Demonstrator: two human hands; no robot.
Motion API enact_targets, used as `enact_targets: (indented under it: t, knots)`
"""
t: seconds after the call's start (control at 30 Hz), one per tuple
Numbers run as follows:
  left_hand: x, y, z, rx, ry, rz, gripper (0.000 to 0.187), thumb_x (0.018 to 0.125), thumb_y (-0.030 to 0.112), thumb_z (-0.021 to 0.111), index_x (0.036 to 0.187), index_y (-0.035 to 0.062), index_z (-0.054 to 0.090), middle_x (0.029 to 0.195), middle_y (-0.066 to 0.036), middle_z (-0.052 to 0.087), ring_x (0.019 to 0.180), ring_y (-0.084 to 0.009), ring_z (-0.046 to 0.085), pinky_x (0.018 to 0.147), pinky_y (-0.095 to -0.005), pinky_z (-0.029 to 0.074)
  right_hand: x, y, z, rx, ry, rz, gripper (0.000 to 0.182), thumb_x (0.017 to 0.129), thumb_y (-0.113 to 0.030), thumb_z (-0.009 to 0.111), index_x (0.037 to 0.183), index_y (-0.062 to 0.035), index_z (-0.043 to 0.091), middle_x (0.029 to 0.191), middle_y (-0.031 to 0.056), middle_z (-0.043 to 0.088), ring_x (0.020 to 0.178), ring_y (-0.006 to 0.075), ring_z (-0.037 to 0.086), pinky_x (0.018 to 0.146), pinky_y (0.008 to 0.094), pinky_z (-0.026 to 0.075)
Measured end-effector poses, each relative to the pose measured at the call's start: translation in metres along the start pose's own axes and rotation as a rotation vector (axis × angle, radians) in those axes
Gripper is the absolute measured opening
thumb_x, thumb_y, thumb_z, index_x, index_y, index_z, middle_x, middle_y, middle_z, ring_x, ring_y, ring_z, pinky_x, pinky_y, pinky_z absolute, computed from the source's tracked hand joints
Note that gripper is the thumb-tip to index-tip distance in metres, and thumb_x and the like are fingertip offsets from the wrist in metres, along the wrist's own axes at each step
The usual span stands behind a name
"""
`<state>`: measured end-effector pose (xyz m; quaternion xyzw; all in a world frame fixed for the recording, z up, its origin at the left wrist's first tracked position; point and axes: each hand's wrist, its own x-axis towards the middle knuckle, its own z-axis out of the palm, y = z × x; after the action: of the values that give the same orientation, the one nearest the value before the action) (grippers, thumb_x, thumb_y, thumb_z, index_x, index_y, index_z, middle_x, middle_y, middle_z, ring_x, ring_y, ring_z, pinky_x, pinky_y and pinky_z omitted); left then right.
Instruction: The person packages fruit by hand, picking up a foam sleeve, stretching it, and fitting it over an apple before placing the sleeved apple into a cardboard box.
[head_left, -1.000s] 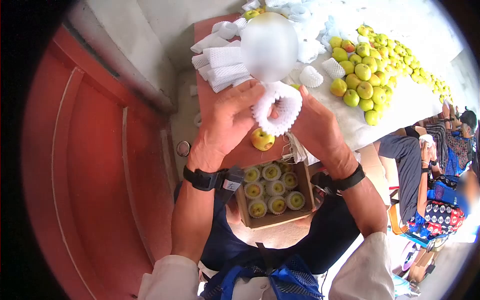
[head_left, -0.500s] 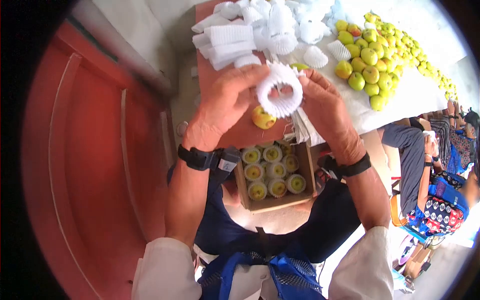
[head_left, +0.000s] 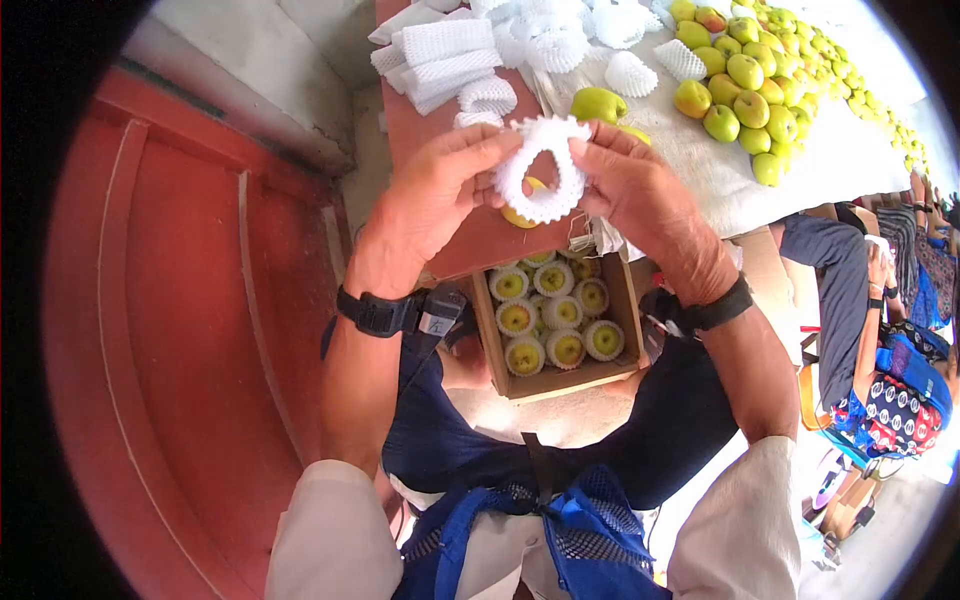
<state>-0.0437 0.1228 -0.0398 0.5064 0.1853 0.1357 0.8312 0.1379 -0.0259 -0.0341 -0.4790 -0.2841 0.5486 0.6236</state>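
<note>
Between both hands, over the table's near edge, a white foam net fruit sleeve (head_left: 546, 208) is held with its opening stretched into a loop. My left hand (head_left: 432, 192) pinches the loop's left side, and my right hand (head_left: 640, 185) grips its right side. Behind the sleeve, partly hidden, a yellow apple (head_left: 519, 217) lies on the reddish tabletop. Below the hands, a cardboard box (head_left: 548, 382) holds several apples in foam sleeves, such as the wrapped apple (head_left: 566, 349) at the front. A bare green apple (head_left: 597, 104) sits just beyond my right hand.
Flat foam sleeves (head_left: 448, 52) are stacked at the table's far left, beside a pile of loose sleeves (head_left: 548, 35). A large heap of apples (head_left: 752, 108) covers the white sheet (head_left: 700, 185). A red door (head_left: 190, 330) stands left. Another person (head_left: 895, 410) sits at the right.
The sleeve's opening now faces me as a wider, taller loop. My hands have shifted slightly with it, and the loop covers more of the apple behind. The view has tilted a little.
</note>
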Motion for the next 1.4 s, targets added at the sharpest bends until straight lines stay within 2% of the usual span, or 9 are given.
enact_targets:
  t: [0.17, 0.33, 0.53, 0.6, 0.73, 0.83, 1.0, 1.33, 1.4]
  knots:
    - [-0.008, -0.012, -0.008, 0.11, 0.076, -0.095, 0.024, 0.103, 0.025, 0.059, 0.116, 0.0069, 0.067, 0.105, 0.002, 0.069, 0.088, -0.0072, 0.061, 0.073, -0.0241, 0.049, 0.001, 0.025, -0.01, 0.015, 0.012, 0.114, 0.023, 0.099, -0.024, 0.066, 0.111, -0.005, 0.066, 0.087, -0.0041, 0.06, 0.059, 0.0016, 0.041, 0.051, 0.0193, 0.028]
    - [-0.009, -0.026, -0.006, 0.15, 0.187, -0.142, 0.019, 0.104, 0.025, 0.059, 0.105, 0.0078, 0.065, 0.087, 0.004, 0.061, 0.074, -0.0055, 0.054, 0.062, -0.0229, 0.043, 0.005, 0.034, -0.011, -0.061, 0.078, 0.165, 0.028, 0.096, -0.025, 0.069, 0.114, -0.0046, 0.066, 0.092, -0.0017, 0.064, 0.072, 0.0047, 0.052, 0.056, 0.0215, 0.036]
    - [-0.002, -0.051, -0.007, 0.3, 0.399, -0.141, 0.021, 0.105, 0.028, 0.058, 0.105, 0.007, 0.064, 0.086, 0.003, 0.061, 0.072, -0.0045, 0.051, 0.058, -0.0224, 0.04, 0.017, 0.057, -0.015, -0.174, 0.184, 0.136, 0.032, 0.094, -0.028, 0.069, 0.115, -0.0036, 0.065, 0.093, 0.002, 0.065, 0.076, 0.0085, 0.056, 0.059, 0.0237, 0.041]
    - [-0.002, -0.054, -0.002, 0.336, 0.431, -0.154, 0.023, 0.105, 0.029, 0.057, 0.106, 0.0071, 0.064, 0.086, 0.003, 0.06, 0.071, -0.0047, 0.051, 0.058, -0.0225, 0.04, 0.017, 0.057, -0.011, -0.247, 0.244, 0.108, 0.02, 0.099, -0.024, 0.066, 0.112, -0.0086, 0.064, 0.088, -0.0042, 0.06, 0.066, 0.0023, 0.048, 0.051, 0.0194, 0.033]
    - [0.001, -0.064, 0.001, 0.412, 0.51, -0.166, 0.027, 0.106, 0.033, 0.054, 0.11, 0.007, 0.063, 0.087, 0.003, 0.061, 0.072, -0.0056, 0.052, 0.06, -0.0219, 0.041, 0.022, 0.07, -0.014, -0.326, 0.241, 0.085, 0.023, 0.099, -0.025, 0.065, 0.112, -0.007, 0.063, 0.087, -0.0036, 0.058, 0.066, 0.0037, 0.047, 0.052, 0.0211, 0.034]
    - [0.005, -0.077, -0.004, 0.458, 0.567, -0.13, 0.029, 0.106, 0.033, 0.054, 0.112, 0.0063, 0.061, 0.09, 0.001, 0.062, 0.075, -0.0062, 0.054, 0.061, -0.0226, 0.044, 0.024, 0.079, -0.013, -0.465, 0.255, -0.004, 0.033, 0.098, -0.026, 0.064, 0.115, 0.0023, 0.061, 0.091, 0.0062, 0.062, 0.078, 0.013, 0.054, 0.063, 0.0292, 0.045]
    - [0.009, -0.091, -0.004, 0.334, 0.599, -0.04, 0.03, 0.107, 0.034, 0.053, 0.115, 0.006, 0.06, 0.095, 0.0, 0.062, 0.08, -0.007, 0.057, 0.064, -0.0262, 0.049, 0.016, 0.072, -0.002, -0.241, 0.287, 0.078, 0.032, 0.101, -0.027, 0.06, 0.113, 0.0031, 0.06, 0.096, 0.0059, 0.062, 0.086, 0.0136, 0.055, 0.074, 0.0282, 0.046]
    - [0.012, -0.075, 0.021, 0.107, 0.601, 0.1, 0.029, 0.106, 0.03, 0.054, 0.112, 0.0019, 0.06, 0.098, -0.002, 0.063, 0.088, -0.0088, 0.06, 0.078, -0.0259, 0.05, 0.015, 0.063, -0.001, -0.393, 0.383, -0.136, 0.029, 0.104, -0.026, 0.056, 0.113, 0.001, 0.061, 0.1, 0.0055, 0.063, 0.091, 0.0108, 0.056, 0.081, 0.0252, 0.047]
    - [0.014, -0.074, 0.024, 0.083, 0.608, 0.129, 0.028, 0.106, 0.029, 0.054, 0.111, 0.0014, 0.06, 0.098, -0.003, 0.063, 0.089, -0.0092, 0.06, 0.079, -0.0262, 0.05, 0.018, 0.065, 0.001, -0.063, 0.362, -0.14, 0.027, 0.106, -0.024, 0.054, 0.112, 0.0017, 0.062, 0.1, 0.0049, 0.064, 0.091, 0.0099, 0.056, 0.082, 0.0248, 0.047]
